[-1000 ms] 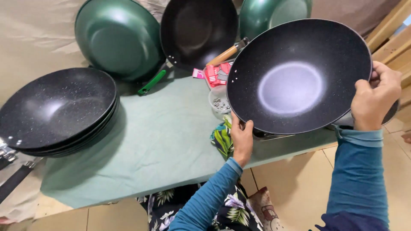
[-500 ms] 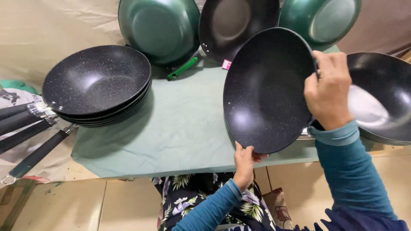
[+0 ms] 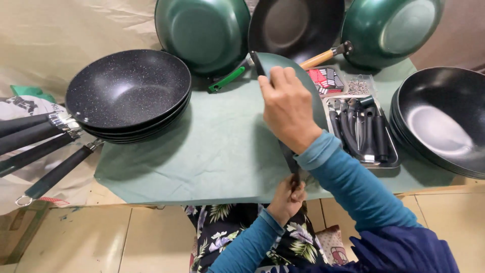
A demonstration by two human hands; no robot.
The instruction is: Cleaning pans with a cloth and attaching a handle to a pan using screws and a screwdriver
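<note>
Head view, held wok: a green-backed wok (image 3: 308, 86) is standing on edge over the counter (image 3: 217, 146), its rim turned toward the camera so that only a thin dark edge and a strip of green back are showing.
Right hand: the right hand (image 3: 288, 108) is gripping the wok's upper rim, fingers curled over the top and closed on it.
Left hand: the left hand (image 3: 286, 197) is sitting at the counter's near edge, fingers wrapped around the wok's lower rim.
Counter: it is wearing a pale green cloth.
Left stack: a stack of speckled black woks (image 3: 129, 91) is resting on the cloth, their long black handles (image 3: 35, 146) sticking out past the left end.
Back row: a green wok (image 3: 202, 33), a black wok with a wooden handle (image 3: 295, 25) and another green wok (image 3: 391, 30) are leaning upright against the backdrop.
Tray: a metal tray of black handles (image 3: 361, 131) is lying just right of the held wok.
Right stack: black woks (image 3: 442, 121) are nesting at the counter's right end.
</note>
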